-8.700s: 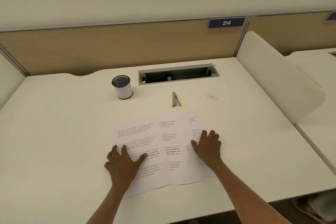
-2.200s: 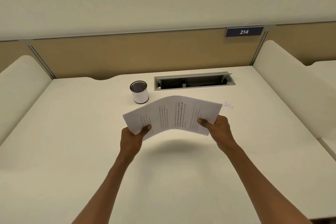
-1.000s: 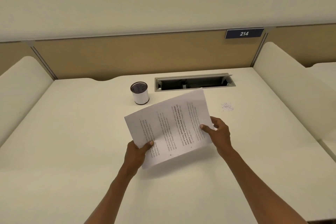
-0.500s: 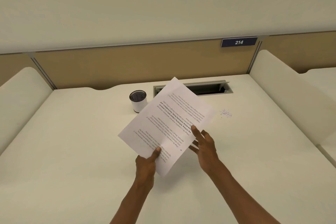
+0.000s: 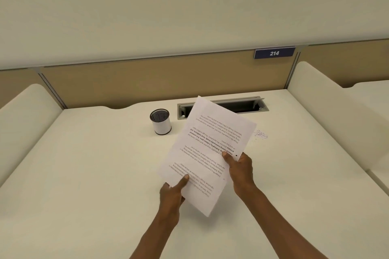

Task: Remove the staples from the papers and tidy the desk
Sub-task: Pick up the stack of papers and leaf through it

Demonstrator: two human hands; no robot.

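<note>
A stack of printed white papers [image 5: 208, 149] is held up above the cream desk [image 5: 94, 174], tilted, with its text upside down to me. My left hand [image 5: 172, 192] grips the stack's lower left edge, thumb on top. My right hand [image 5: 240, 166] pinches its right edge, thumb on the page. A small heap of pulled staples [image 5: 261, 134] lies on the desk just right of the papers. The staple remover is not in sight; the papers may hide it.
A white pen cup with a black mesh rim [image 5: 160, 121] stands left of the papers. Behind them an open cable tray [image 5: 248, 105] is set into the desk. Cream side dividers [image 5: 328, 103] flank the desk, and a tan back panel carries a "214" plate [image 5: 274, 53].
The papers were gathered off the desk, lifted and turned from landscape to near portrait. In the last half second my right hand moved up to grip the right edge.
</note>
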